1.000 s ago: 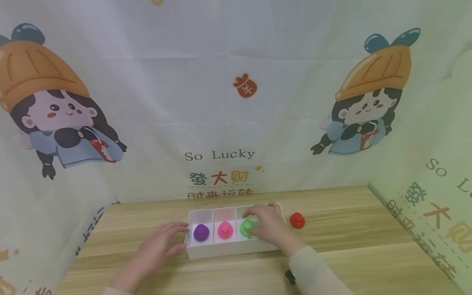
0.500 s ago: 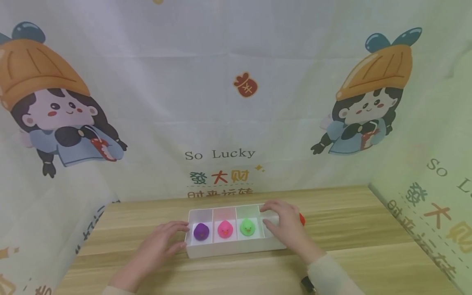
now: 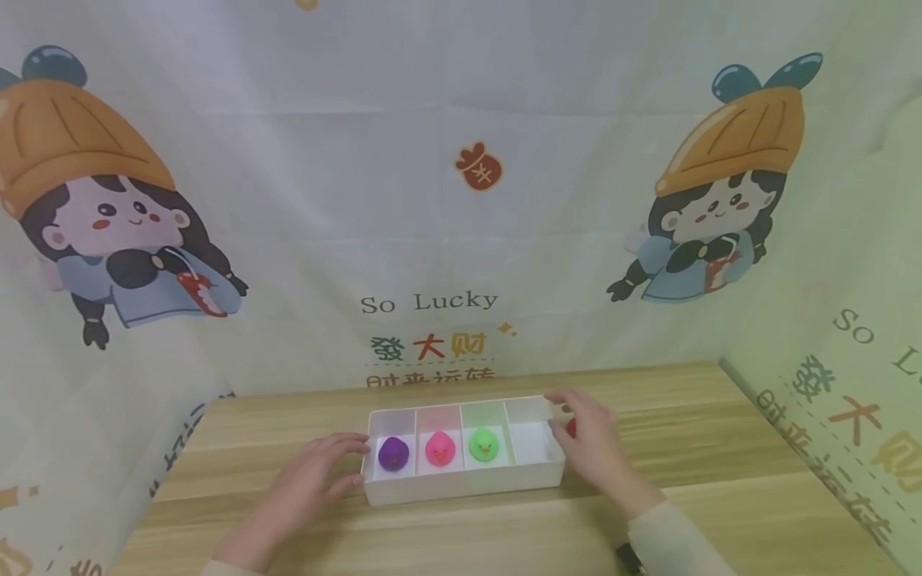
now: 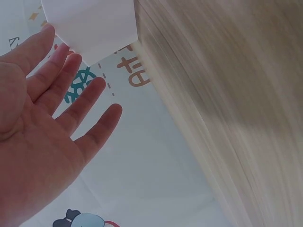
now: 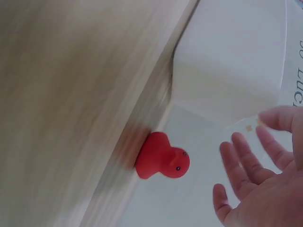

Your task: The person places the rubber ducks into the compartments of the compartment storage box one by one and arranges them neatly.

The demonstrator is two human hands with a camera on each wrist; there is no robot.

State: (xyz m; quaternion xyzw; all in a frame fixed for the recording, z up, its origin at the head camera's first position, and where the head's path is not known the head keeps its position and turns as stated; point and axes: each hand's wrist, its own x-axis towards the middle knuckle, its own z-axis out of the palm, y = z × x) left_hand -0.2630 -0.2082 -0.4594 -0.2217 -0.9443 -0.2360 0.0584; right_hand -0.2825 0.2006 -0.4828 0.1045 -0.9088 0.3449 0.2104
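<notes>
Backdrop cloth (image 3: 432,240) printed "So Lucky"; left hand (image 3: 317,472) spread, fingers against white plastic divided tray (image 3: 461,484) on wood-grain table (image 3: 720,448); right hand (image 3: 587,436) spread over rounded red rubber duck (image 5: 162,157) just right of tray.

A wooden counter (image 3: 720,448) is backed by a pale printed cloth backdrop (image 3: 432,200), on which cartoon girls in orange hats (image 3: 720,192) and the words "So Lucky" (image 3: 429,303) are shown.
</notes>
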